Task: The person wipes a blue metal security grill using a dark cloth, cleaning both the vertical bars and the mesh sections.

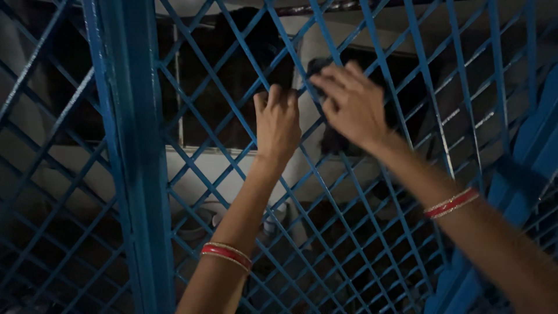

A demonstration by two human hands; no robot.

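So there's this blue-painted metal lattice grille with a thick upright post, and both hands are up on it. The left hand is curled tight round a diagonal bar, just hanging on. The right hand presses a small dark cloth or pad flat against the bars near the top, fingers mostly closed over it. Honestly can't judge how much of the grille has been wiped; the light's dim and the paint looks equally dull everywhere, so I'd guess plenty is left. Red bangles on both wrists.
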